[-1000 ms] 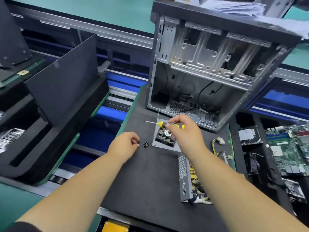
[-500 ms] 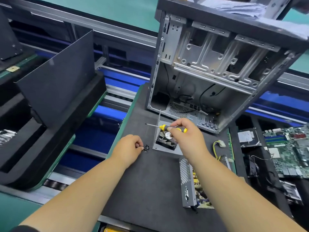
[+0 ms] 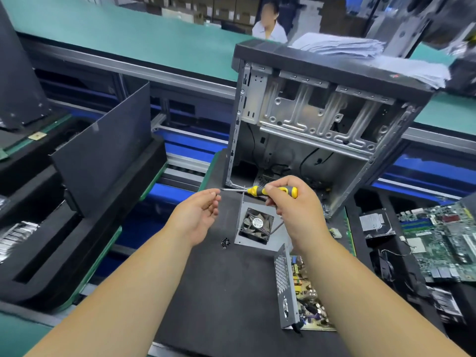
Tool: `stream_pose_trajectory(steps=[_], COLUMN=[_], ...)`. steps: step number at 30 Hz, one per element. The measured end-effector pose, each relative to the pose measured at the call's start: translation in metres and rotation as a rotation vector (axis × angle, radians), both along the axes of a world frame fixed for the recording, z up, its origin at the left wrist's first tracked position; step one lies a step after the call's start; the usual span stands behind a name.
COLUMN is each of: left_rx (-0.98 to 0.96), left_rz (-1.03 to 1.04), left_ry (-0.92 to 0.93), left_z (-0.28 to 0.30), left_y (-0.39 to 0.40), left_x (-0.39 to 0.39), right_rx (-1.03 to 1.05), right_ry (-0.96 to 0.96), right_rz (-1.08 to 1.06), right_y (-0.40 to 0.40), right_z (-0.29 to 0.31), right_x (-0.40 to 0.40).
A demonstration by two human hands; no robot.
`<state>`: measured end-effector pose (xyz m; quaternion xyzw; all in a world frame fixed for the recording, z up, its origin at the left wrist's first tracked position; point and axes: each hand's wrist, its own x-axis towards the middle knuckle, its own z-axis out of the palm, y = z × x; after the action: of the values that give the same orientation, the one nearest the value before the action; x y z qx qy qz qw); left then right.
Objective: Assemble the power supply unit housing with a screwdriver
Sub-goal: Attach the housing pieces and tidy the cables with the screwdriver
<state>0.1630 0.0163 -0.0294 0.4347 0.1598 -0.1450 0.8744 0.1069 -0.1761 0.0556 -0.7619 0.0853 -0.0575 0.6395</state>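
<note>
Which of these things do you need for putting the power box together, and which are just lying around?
For the job:
- screwdriver, held in the right hand
- left hand at its tip
- small black screws
- fan plate
- metal housing with circuit board

Just lying about:
- open computer case
- green motherboard
- stack of papers

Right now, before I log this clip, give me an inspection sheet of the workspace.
Surface: black foam mat, bare in the near middle.
Job's things: fan plate flat on the mat; perforated housing shell on edge beside the circuit board; loose screws left of the plate.
Clutter: open computer case at the mat's far end, papers on top.
Grippers: right hand grips the screwdriver; left hand has fingertips at its shaft tip; a screw there cannot be made out.
Cables: yellow wires by the board; black leads inside the case.
Surroundings: motherboards on the right, foam trays on the left, a seated person behind.
</note>
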Motion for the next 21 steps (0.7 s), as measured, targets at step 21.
stream_pose_trajectory(steps=[21], left_rx=[0.330], left_rz=[-0.212], left_ry=[-0.173], left_z=[0.033], left_y=[-0.040], left_x=[-0.050], right_rx=[-0.117], right_ry=[-0.057], right_rz=[-0.040], right_y=[-0.044], right_z=[0.006], right_x=[-0.060])
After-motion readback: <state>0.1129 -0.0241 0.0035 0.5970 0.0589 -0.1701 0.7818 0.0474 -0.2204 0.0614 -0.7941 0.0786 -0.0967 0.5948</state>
